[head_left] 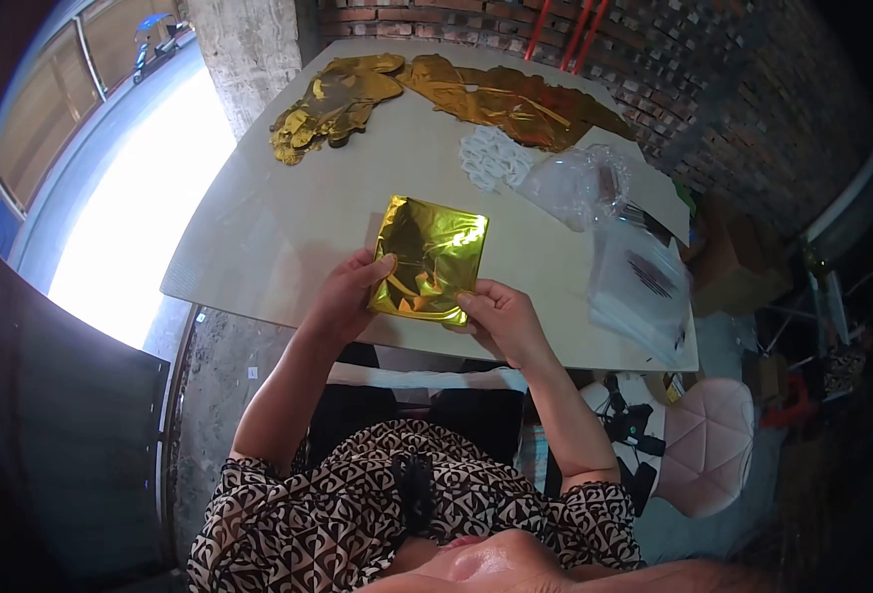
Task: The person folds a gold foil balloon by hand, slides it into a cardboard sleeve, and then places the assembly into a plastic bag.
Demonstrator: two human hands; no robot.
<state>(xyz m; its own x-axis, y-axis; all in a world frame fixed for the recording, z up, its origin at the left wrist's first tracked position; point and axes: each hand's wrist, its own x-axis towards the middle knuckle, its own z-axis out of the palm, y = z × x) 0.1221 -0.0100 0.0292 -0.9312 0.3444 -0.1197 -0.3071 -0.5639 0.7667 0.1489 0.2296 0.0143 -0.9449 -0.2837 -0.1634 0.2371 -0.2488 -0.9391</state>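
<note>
A shiny gold foil packet (431, 259), roughly square and creased, is held up between both hands over the near part of the table. My left hand (348, 292) grips its left edge, the thumb lying on the front face. At the lower right corner, my right hand (501, 316) pinches the foil between thumb and fingers. The fingers behind the packet are partly hidden. Farther back lie a heap of gold foil pieces (343, 104) and a wide spread of darker gold foil sheets (496, 94).
White looped pieces (494, 156) lie in a pile right of centre. Clear plastic bags (639, 282) cover the right side of the pale table (249, 227). A pink padded chair (708, 445) stands at the lower right. Behind the table rises a brick wall (654, 69).
</note>
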